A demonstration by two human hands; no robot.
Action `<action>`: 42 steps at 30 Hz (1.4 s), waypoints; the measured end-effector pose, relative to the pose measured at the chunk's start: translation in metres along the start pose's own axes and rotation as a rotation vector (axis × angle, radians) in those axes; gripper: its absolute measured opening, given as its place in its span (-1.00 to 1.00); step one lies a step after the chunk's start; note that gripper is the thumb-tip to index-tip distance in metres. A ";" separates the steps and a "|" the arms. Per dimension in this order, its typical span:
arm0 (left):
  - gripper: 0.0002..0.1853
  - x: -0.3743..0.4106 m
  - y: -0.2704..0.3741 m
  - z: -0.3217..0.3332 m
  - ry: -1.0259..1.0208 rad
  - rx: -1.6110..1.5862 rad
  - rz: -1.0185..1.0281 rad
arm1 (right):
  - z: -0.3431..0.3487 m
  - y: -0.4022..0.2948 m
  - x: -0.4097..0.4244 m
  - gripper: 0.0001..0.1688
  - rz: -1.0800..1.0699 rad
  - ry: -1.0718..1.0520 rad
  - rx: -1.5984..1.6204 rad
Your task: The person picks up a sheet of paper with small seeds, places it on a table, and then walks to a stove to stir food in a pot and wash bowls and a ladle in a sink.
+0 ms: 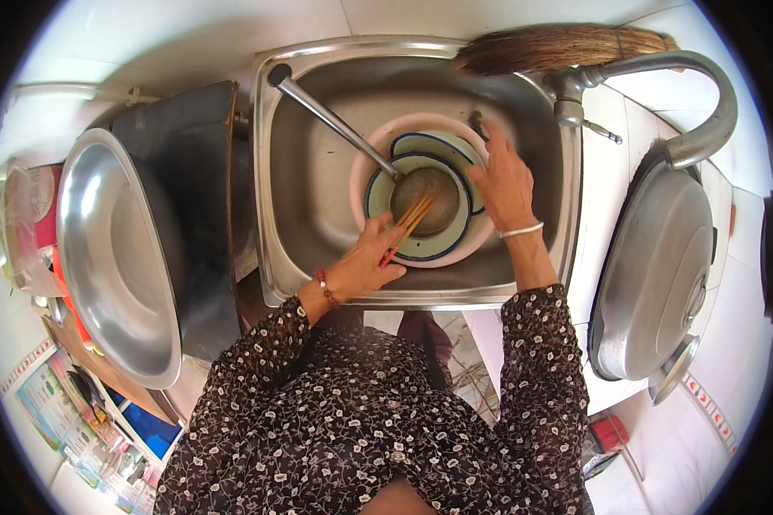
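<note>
My left hand [370, 257] is at the lower left edge of an enamel bowl [378, 199] with a dark blue rim, closed around several chopsticks [413, 219] whose red ends are near my palm. Their other ends reach into the bowl over murky water. A second enamel bowl [435, 143] sits partly beneath the first, both inside a pink basin [368, 143]. A long metal handle [335, 117] slants from the sink's upper left corner to the bowl. My right hand [505, 180], fingers apart, hovers over the right side of the basin beside a dark scrubber-like clump [478, 122].
The basin stands in a steel sink [315, 248]. A curved faucet [715, 84] and a straw brush or broom [567, 48] are at the back right. A large metal bowl [116, 257] stands at left, a lidded metal pan [663, 270] at right.
</note>
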State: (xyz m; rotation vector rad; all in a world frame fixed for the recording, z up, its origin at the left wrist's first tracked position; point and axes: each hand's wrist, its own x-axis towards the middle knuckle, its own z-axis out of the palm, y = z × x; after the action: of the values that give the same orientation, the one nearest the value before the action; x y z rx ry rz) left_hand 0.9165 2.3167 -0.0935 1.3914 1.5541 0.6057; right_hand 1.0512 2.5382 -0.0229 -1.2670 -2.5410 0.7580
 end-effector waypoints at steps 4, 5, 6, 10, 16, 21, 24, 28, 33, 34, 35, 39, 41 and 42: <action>-0.39 -0.012 0.010 0.005 0.031 0.046 0.033 | 0.041 0.038 -0.039 -0.35 0.124 0.033 -0.056; -0.40 -0.014 0.019 0.000 0.062 0.047 0.049 | 0.046 0.049 -0.042 -0.35 0.112 0.046 -0.062; -0.42 -0.017 0.023 -0.003 0.076 0.013 0.029 | 0.049 0.047 -0.040 -0.35 0.091 0.054 -0.063; -0.49 -0.024 0.030 -0.012 0.101 -0.051 0.017 | 0.027 0.023 -0.011 -0.38 -0.156 0.019 -0.118; -0.50 -0.032 0.041 -0.024 0.171 -0.068 0.024 | 0.010 0.011 -0.015 -0.44 -0.036 -0.031 -0.064; -0.52 -0.033 0.051 -0.028 0.149 -0.125 -0.052 | 0.038 0.035 -0.030 -0.39 0.019 -0.068 -0.153; -0.54 -0.028 0.055 -0.027 0.150 -0.168 -0.056 | 0.021 0.024 -0.006 -0.32 -0.228 0.136 0.172; -0.56 -0.031 0.051 -0.029 0.185 -0.068 -0.005 | 0.005 0.014 -0.029 -0.30 -0.091 0.138 0.252; -0.60 -0.026 0.053 -0.026 0.195 -0.073 0.000 | -0.003 0.019 -0.120 -0.80 0.220 0.118 0.345; -0.61 -0.024 0.057 -0.029 0.187 -0.082 -0.008 | -0.001 0.017 -0.135 -0.85 0.291 0.156 0.403; -0.62 -0.019 0.060 -0.030 0.175 -0.083 0.015 | -0.004 0.015 -0.148 -0.85 0.320 0.171 0.429; -0.69 0.004 0.084 -0.039 0.112 -0.029 0.079 | 0.008 0.012 -0.192 -0.84 0.450 0.226 0.539; -0.71 0.015 0.102 -0.039 0.082 -0.011 0.110 | 0.012 0.020 -0.210 -0.78 0.421 0.256 0.556; -0.72 0.021 0.103 -0.040 0.078 0.043 0.144 | 0.010 0.021 -0.214 -0.75 0.424 0.256 0.538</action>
State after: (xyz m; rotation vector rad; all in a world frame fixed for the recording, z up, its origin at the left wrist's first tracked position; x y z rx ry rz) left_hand 0.9331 2.3692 0.0047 1.5376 1.5446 0.7253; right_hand 1.1921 2.3763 -0.0329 -1.5809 -1.7159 1.1724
